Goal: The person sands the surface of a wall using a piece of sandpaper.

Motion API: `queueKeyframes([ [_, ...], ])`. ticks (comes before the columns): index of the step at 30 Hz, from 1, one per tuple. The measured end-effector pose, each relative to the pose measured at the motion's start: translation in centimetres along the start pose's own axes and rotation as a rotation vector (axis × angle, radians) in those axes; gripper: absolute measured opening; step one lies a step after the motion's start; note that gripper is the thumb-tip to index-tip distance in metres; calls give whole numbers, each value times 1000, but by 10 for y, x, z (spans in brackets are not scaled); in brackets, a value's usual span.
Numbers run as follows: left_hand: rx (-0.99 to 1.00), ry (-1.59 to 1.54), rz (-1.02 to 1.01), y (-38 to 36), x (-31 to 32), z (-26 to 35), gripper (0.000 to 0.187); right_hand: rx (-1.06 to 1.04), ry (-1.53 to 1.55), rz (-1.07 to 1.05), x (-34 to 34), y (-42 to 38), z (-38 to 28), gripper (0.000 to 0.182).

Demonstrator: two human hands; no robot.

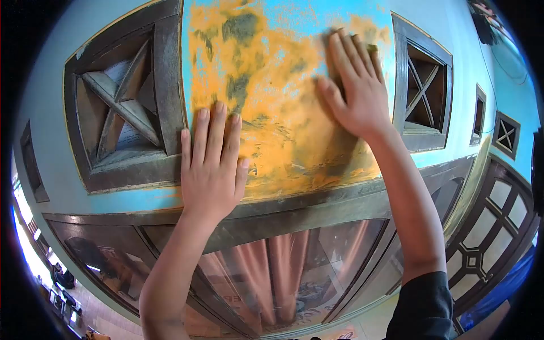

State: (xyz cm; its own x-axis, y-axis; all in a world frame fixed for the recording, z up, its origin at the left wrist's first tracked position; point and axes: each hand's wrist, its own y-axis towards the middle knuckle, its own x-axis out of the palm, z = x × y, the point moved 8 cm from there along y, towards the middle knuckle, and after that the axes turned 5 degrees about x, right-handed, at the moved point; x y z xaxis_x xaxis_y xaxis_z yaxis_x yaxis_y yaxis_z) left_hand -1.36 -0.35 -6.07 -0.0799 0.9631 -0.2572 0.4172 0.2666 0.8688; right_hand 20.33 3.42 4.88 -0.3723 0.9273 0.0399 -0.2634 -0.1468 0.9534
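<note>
An orange patch (289, 113) with dark smears covers the blue wall panel in front of me. My left hand (211, 164) lies flat with spread fingers at the patch's lower left edge, overlapping the wooden frame beside it, and holds nothing. Higher up on the right, my right hand (358, 85) is pressed to the patch, fingers stretched and thumb apart, slightly blurred. A small dark-olive piece (372, 49) sticks out by its fingertips, mostly hidden under the fingers; its kind I cannot tell.
Wooden vents with crossed slats flank the patch, a left vent (122, 102) and a right vent (422, 85). Below runs a wooden beam (294, 209) over glass panes with a pinkish curtain (283, 272) behind. A panelled door (487, 232) stands at the far right.
</note>
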Motion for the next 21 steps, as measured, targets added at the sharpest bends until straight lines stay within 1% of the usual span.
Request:
queueKeyframes([
  [3,-12,37,-4,-6,4,7,59,156,-1,59,10,2,-8,75],
  [4,-19,34,-5,-7,5,8,59,112,-40,-3,12,-1,-32,76],
  [5,-24,32,-6,-8,5,9,59,56,38,-108,13,-10,-59,77],
  [7,-27,19,-7,-10,6,10,59,-143,145,-253,16,-45,-106,78],
  [10,-24,-6,3,-17,7,13,59,-127,121,-255,10,-52,-83,75],
  [12,-17,9,-7,-20,10,14,59,3,49,-112,8,-33,-47,75],
  [13,-17,15,-12,-21,11,16,59,64,31,-32,6,-21,-37,75],
  [14,-28,9,-13,-21,11,15,59,104,24,-5,8,-15,-36,74],
  [17,-36,-2,-14,-22,12,15,60,-62,76,-98,8,-14,-84,74],
  [18,-40,-4,-15,-21,12,15,60,-159,148,-174,11,-22,-101,74],
  [21,-43,-14,-15,-20,11,14,60,-237,98,-149,12,-7,-80,74],
])
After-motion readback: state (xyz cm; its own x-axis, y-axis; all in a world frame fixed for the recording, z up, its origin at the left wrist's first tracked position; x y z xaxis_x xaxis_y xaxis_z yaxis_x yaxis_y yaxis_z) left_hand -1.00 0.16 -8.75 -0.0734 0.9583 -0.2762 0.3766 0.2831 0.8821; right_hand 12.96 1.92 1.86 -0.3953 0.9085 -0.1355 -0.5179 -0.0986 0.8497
